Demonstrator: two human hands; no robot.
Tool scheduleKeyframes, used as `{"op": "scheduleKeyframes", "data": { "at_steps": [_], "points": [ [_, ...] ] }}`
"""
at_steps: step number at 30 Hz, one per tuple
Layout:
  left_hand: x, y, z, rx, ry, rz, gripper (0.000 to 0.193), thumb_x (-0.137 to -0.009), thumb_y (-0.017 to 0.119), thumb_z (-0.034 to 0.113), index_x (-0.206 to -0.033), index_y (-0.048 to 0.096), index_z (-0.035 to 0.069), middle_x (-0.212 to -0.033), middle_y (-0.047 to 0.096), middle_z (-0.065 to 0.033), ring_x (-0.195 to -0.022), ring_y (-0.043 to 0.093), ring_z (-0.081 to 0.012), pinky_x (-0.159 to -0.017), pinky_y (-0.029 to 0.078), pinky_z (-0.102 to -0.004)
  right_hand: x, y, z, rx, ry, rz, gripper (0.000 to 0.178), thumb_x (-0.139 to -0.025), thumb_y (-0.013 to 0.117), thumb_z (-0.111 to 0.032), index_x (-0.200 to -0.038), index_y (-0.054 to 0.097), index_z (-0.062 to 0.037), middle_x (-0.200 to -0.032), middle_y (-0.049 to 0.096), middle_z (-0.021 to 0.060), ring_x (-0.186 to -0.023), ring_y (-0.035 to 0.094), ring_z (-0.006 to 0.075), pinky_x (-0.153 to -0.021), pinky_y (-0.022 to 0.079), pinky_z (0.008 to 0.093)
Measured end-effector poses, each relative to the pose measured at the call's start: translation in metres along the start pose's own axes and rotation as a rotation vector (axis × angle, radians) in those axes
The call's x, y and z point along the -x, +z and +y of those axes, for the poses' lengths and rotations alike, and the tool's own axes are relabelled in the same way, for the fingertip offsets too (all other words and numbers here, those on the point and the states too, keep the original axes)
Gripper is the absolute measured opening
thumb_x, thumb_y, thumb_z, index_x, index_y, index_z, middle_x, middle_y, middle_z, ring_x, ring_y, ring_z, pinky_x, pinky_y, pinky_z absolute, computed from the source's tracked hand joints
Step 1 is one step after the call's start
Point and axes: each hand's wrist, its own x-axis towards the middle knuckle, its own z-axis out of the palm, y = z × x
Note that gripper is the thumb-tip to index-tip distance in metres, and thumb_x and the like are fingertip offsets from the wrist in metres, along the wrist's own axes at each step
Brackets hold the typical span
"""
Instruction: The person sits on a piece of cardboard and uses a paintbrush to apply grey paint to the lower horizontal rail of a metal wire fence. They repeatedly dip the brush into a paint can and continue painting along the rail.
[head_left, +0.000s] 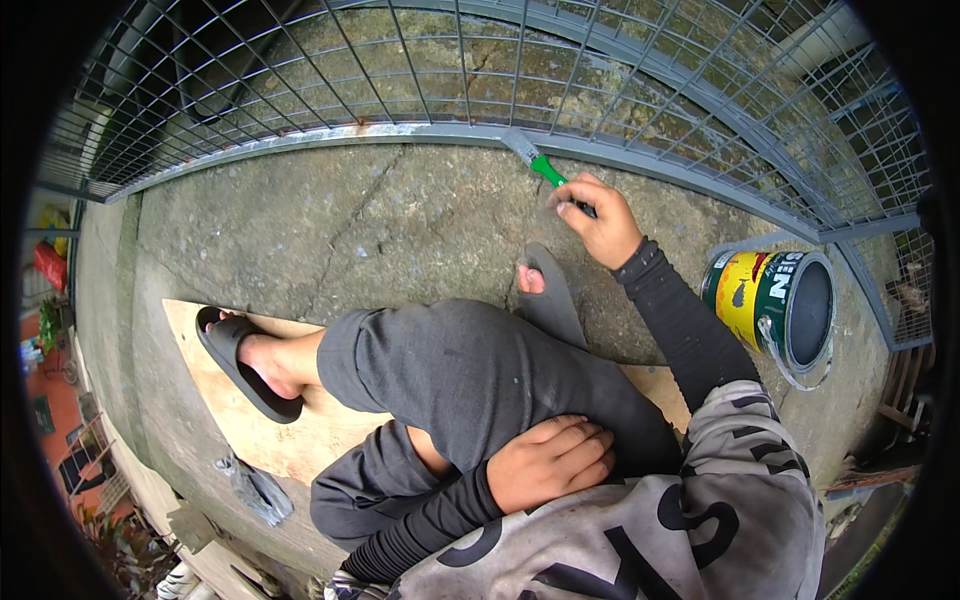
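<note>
Right hand (598, 222): closed around the green handle of a paintbrush (535, 162), gripped low on the handle, presumably for control; the bristles touch the bottom rail of the grey mesh fence (420, 130). The rail shows fresh grey along most of its length, with a rusty patch to the left of the brush.

Left hand (549, 462): holding nothing, fingers loosely curled and resting on the person's bent knee, apparently as a brace while crouching.

Paint can (782, 305): open, standing upright on the ground to the right of the brush, just beside the fence's corner post and within reach of the working arm; grey paint inside, drips down its wall.

Surface: rough, stained concrete floor (330, 230) in front of the fence, cracked in places. A plywood board (290, 430) lies on it, nearer the person than the fence; one sandalled foot (250, 365) rests on it, the other foot on bare concrete below the brush.

Surroundings: outdoors; mossy paving beyond the mesh, plants and red objects far left of the fence.
</note>
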Motion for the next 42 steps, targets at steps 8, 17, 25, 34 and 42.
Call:
{"op": "scheduleKeyframes", "data": {
  "at_steps": [8, 17, 25, 34, 42],
  "points": [
    [0.003, 0.004, 0.0, -0.001, 0.0, 0.012, 0.02, -0.08, 0.055, 0.014, -0.098, 0.059, 0.008, -0.112, 0.061, -0.0055, -0.105, 0.059, -0.0187, -0.098, 0.045, -0.031, 0.007, -0.01, -0.016, -0.463, 0.398, 0.209, 0.014, -0.087, 0.055, -0.008, -0.091, 0.068, -0.0025, -0.064, 0.051, -0.004, -0.052, 0.045, 0.004, -0.045, 0.036, 0.021],
    [0.001, 0.002, 0.0, 0.003, -0.002, 0.01, 0.021, -0.079, 0.055, 0.014, -0.099, 0.06, 0.008, -0.111, 0.061, -0.0052, -0.104, 0.059, -0.0181, -0.098, 0.045, -0.0305, -0.018, -0.004, -0.045, -0.635, 0.38, 0.185, 0.014, -0.089, 0.056, -0.011, -0.093, 0.067, -0.0025, -0.062, 0.049, -0.0027, -0.05, 0.045, 0.0065, -0.045, 0.037, 0.022],
    [0.0, 0.003, -0.002, -0.002, -0.01, 0.01, 0.022, -0.08, 0.055, 0.014, -0.1, 0.061, 0.009, -0.11, 0.061, -0.0043, -0.104, 0.059, -0.0171, -0.099, 0.044, -0.0299, -0.025, 0.018, -0.038, -0.671, 0.25, 0.424, 0.013, -0.089, 0.055, -0.006, -0.091, 0.066, -0.0001, -0.069, 0.053, -0.0034, -0.057, 0.045, 0.0035, -0.048, 0.036, 0.0205],
    [0.002, 0.003, 0.001, -0.007, -0.019, -0.012, 0.023, -0.08, 0.054, 0.015, -0.102, 0.061, 0.009, -0.111, 0.061, -0.0036, -0.105, 0.059, -0.0163, -0.1, 0.042, -0.0284, -0.01, 0.049, -0.029, -0.813, 0.27, 0.421, 0.014, -0.093, 0.056, -0.011, -0.097, 0.065, -0.0016, -0.071, 0.053, -0.001, -0.061, 0.048, 0.0069, -0.052, 0.04, 0.0223],
    [0.0, 0.001, 0.001, 0.009, -0.022, -0.018, 0.025, -0.08, 0.054, 0.015, -0.103, 0.061, 0.009, -0.111, 0.061, -0.0048, -0.104, 0.059, -0.0171, -0.1, 0.044, -0.0299, -0.013, 0.068, -0.023, -0.545, 0.263, 0.409, 0.009, -0.089, 0.056, -0.003, -0.09, 0.064, 0.0015, -0.07, 0.055, -0.0035, -0.062, 0.044, 0.0037, -0.057, 0.037, 0.0222]
  ]
}}
